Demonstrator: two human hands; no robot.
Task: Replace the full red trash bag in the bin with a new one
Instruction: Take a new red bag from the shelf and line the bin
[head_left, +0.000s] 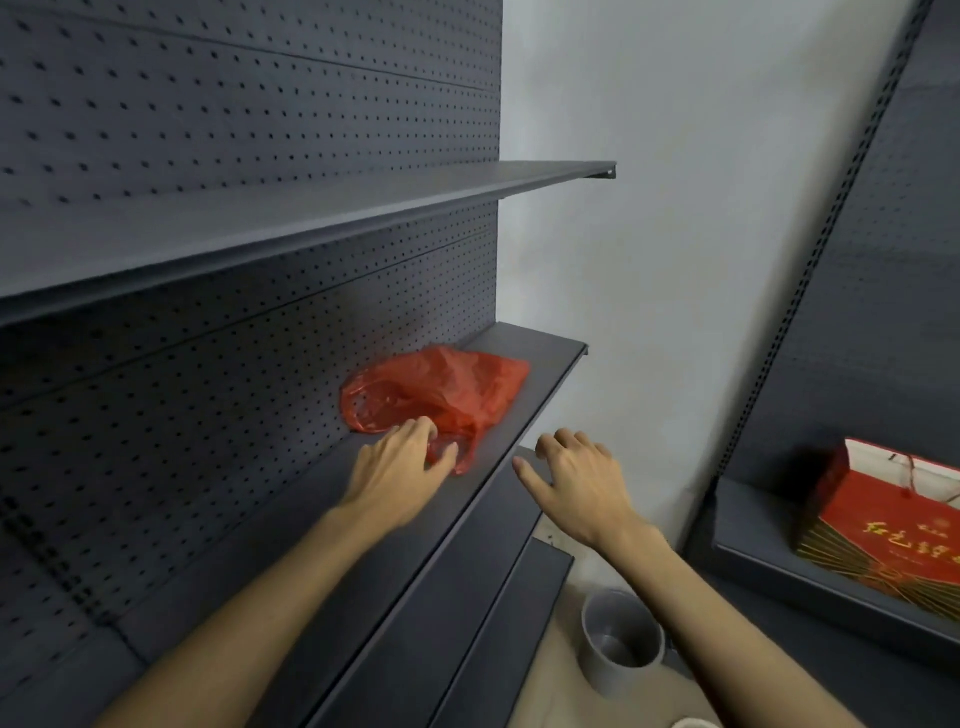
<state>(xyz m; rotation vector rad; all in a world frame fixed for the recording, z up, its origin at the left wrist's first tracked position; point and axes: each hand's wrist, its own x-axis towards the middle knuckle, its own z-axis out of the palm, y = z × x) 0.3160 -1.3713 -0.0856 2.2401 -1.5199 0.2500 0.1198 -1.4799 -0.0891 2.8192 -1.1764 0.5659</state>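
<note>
A crumpled, thin red plastic bag (441, 392) lies on a dark grey shelf (540, 384), up against the pegboard back. My left hand (402, 467) rests on the shelf with its fingers pinching the bag's near handle end. To the right, my right hand (576, 486) hovers with fingers spread and holds nothing, just past the shelf's front edge. On the floor below stands a small grey bin (621, 642), with no bag lining it that I can see.
A second grey shelf (363, 202) juts out overhead. Lower shelves (483, 597) step outward beneath my arms. At the right, another shelf unit holds a red gift bag with gold print (883, 519). A white wall (675, 208) closes the corner.
</note>
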